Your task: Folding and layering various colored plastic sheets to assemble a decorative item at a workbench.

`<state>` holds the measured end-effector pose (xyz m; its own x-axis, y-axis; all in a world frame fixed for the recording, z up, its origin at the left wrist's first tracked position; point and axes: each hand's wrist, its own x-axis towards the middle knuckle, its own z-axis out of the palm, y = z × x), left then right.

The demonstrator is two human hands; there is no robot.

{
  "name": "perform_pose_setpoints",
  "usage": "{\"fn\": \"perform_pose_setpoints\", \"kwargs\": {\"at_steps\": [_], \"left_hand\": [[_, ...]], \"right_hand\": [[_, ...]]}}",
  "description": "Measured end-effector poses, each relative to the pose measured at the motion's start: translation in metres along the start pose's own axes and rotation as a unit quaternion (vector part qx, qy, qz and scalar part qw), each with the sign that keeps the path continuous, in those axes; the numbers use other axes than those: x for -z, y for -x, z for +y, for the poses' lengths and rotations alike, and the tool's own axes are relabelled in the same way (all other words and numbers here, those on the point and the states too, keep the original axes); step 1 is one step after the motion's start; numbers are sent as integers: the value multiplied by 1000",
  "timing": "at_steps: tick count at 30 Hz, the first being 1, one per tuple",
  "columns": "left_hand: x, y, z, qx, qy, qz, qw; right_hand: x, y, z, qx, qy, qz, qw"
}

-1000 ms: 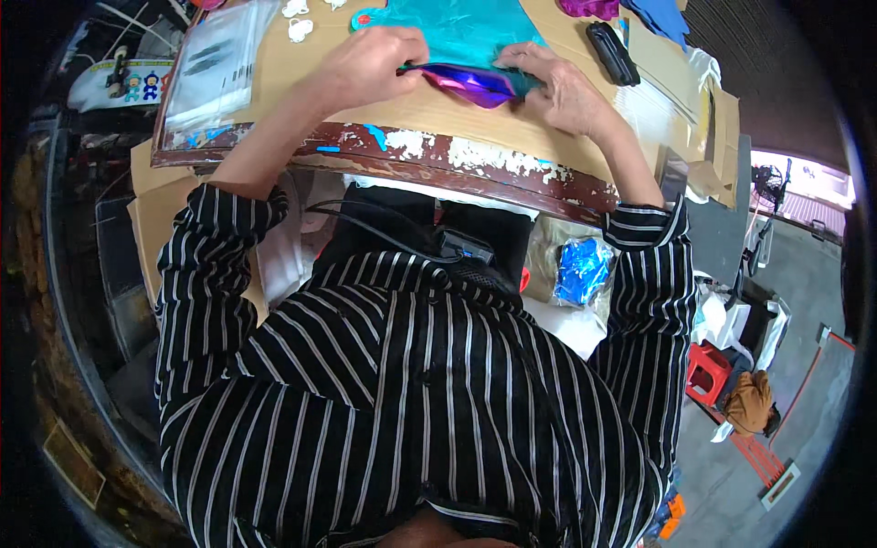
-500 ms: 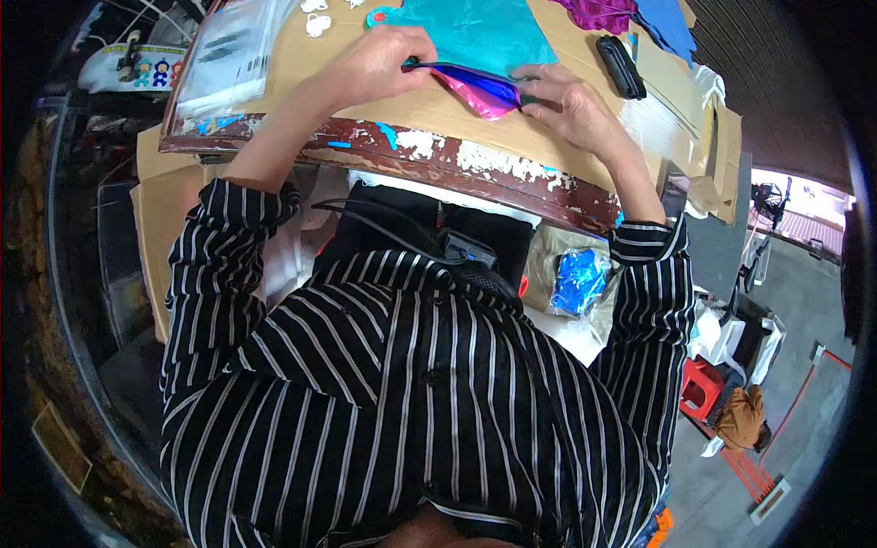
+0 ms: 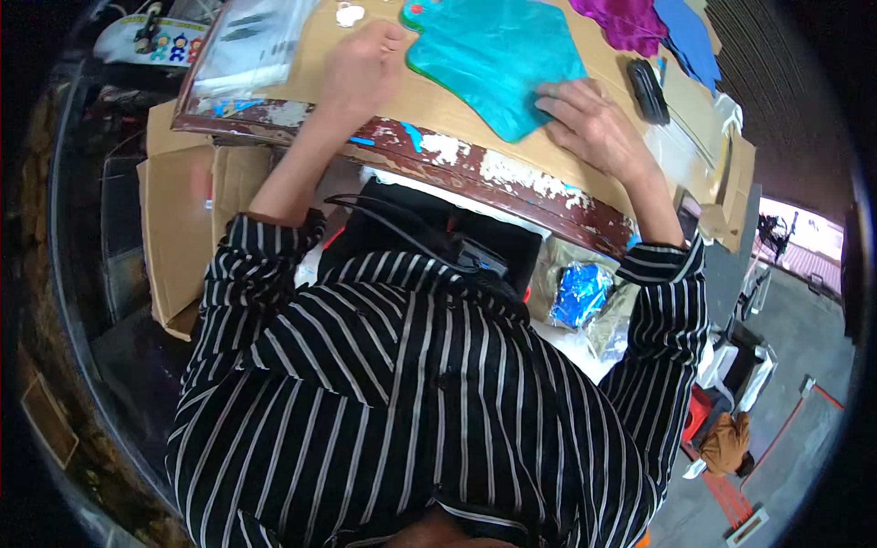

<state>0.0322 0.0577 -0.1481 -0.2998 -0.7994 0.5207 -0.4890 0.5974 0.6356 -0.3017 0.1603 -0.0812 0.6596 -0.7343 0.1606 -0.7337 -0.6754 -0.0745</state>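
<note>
A teal shiny cloth piece [image 3: 493, 64] lies spread on the cardboard-covered table, its lower end tapering to a rounded tip toward me. A red round snap sits on its tab at the upper left. Beside that tab is my left hand [image 3: 364, 71], raised a little, with fingers curled in; whether anything is inside them is hidden. My right hand [image 3: 594, 123] rests at the cloth's right edge, fingertips on the teal surface and thumb apart from them, palm down. The pink and blue faces seen earlier are out of sight.
Clear plastic bags [image 3: 251, 50] lie at the table's left, a small white piece [image 3: 349, 15] near the top. To the right are a black case [image 3: 649, 91], purple cloth [image 3: 626, 23] and blue cloth [image 3: 681, 41]. An open cardboard box [image 3: 178, 237] stands left below the table's worn edge.
The folded opening with pink and blue inside has gone; the teal cloth now lies flat with its tip toward me. My left hand has come off that opening and moved left.
</note>
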Motion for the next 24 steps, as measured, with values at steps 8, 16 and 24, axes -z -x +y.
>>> {"fn": "perform_pose_setpoints", "kwargs": {"at_steps": [8,16,24], "left_hand": [[-7,3,10,-9,-1,-9,1000],[0,2,15,17,14,-39,999],[9,0,5,-57,16,-85,995]], "right_hand": [[-3,-5,2,11,-10,-4,1000],[-2,0,4,13,-9,3,1000],[-6,2,8,1,-3,8,1000]]}}
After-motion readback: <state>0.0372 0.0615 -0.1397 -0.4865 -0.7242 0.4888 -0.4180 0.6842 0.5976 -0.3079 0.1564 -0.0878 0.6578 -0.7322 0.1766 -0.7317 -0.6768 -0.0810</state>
